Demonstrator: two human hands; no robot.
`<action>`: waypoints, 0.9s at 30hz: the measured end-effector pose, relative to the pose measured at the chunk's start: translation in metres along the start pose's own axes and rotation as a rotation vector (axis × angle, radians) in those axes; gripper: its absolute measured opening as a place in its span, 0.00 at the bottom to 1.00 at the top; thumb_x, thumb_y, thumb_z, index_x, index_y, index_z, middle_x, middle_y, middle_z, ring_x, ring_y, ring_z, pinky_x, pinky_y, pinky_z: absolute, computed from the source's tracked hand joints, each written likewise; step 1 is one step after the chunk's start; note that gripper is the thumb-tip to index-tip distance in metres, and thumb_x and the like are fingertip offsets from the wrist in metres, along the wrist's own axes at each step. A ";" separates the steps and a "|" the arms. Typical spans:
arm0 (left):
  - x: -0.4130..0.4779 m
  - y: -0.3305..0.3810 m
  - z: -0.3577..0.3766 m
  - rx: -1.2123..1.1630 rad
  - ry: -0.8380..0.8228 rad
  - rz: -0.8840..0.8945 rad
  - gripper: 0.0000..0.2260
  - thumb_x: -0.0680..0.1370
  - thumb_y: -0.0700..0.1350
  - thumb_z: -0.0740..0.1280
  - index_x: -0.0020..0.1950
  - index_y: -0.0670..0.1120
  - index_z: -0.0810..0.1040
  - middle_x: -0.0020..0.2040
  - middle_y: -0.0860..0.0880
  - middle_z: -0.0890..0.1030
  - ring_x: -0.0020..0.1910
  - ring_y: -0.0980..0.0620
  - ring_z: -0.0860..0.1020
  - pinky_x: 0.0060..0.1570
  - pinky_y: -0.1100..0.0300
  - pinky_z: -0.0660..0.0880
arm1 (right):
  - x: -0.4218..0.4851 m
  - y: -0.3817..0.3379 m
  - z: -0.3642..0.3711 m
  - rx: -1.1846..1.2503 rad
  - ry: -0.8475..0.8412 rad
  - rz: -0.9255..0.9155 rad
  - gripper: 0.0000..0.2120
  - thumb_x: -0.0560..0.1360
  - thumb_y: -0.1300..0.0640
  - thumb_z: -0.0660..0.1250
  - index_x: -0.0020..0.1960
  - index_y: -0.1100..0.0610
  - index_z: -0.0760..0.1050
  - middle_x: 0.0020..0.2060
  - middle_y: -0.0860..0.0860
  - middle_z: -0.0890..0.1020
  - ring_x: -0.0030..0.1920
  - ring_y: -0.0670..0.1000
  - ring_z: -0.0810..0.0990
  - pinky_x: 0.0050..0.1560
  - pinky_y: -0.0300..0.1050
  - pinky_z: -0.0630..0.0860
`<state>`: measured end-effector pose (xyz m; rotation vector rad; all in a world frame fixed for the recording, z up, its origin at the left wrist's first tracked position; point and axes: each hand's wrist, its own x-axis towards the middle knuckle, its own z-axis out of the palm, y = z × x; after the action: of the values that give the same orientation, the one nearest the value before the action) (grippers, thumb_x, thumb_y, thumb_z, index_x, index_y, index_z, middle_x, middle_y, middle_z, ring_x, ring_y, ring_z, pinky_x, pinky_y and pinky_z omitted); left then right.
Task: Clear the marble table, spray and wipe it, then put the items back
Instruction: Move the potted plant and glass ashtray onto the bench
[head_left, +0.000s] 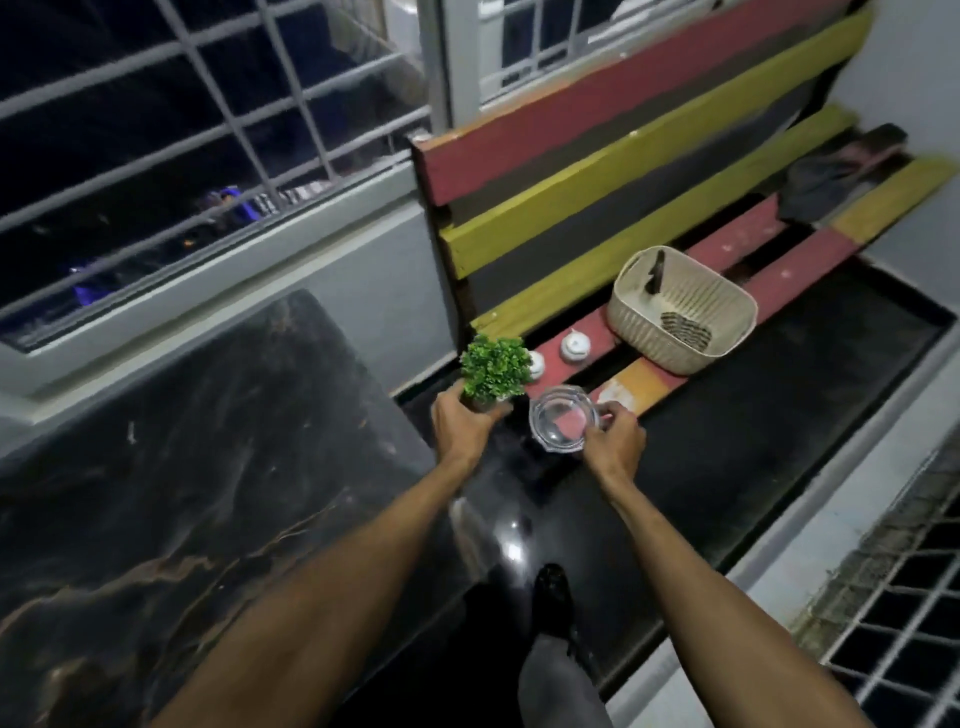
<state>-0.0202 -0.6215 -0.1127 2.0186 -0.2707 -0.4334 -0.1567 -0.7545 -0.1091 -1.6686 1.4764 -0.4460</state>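
Note:
A dark marble table with brown veins fills the lower left. My left hand grips the pot of a small green plant at the near end of a striped wooden bench. Beside it, my right hand pinches the rim of a clear glass dish, held just off the bench's front edge. Two small white lidded jars stand on the red slat behind the plant; the left jar is partly hidden by leaves.
A cream plastic basket with dark items inside sits on the bench seat. A dark bundle lies at the bench's far end. A barred window runs along the left wall. My foot stands on the glossy black floor; a metal grille is at right.

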 end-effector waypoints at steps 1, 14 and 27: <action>0.003 -0.002 0.035 -0.011 -0.008 -0.026 0.24 0.59 0.58 0.82 0.51 0.49 0.86 0.45 0.50 0.87 0.45 0.48 0.84 0.50 0.52 0.82 | 0.029 0.013 -0.008 -0.016 0.015 0.029 0.08 0.75 0.66 0.66 0.52 0.60 0.82 0.47 0.62 0.85 0.52 0.63 0.81 0.51 0.49 0.74; 0.047 -0.114 0.280 -0.094 0.034 -0.246 0.30 0.61 0.56 0.76 0.61 0.50 0.80 0.56 0.48 0.85 0.56 0.46 0.83 0.56 0.45 0.81 | 0.254 0.150 0.023 -0.100 0.006 0.214 0.04 0.72 0.68 0.68 0.44 0.61 0.78 0.39 0.55 0.80 0.45 0.59 0.79 0.43 0.47 0.70; 0.065 -0.162 0.323 -0.036 0.036 -0.181 0.23 0.65 0.55 0.77 0.57 0.48 0.82 0.52 0.51 0.85 0.51 0.50 0.84 0.51 0.49 0.82 | 0.310 0.212 0.096 -0.143 -0.018 0.169 0.12 0.68 0.72 0.62 0.47 0.60 0.76 0.47 0.60 0.82 0.48 0.61 0.80 0.44 0.46 0.72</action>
<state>-0.0939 -0.8306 -0.4059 2.0212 -0.0575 -0.5103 -0.1458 -1.0002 -0.4089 -1.6361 1.6525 -0.2370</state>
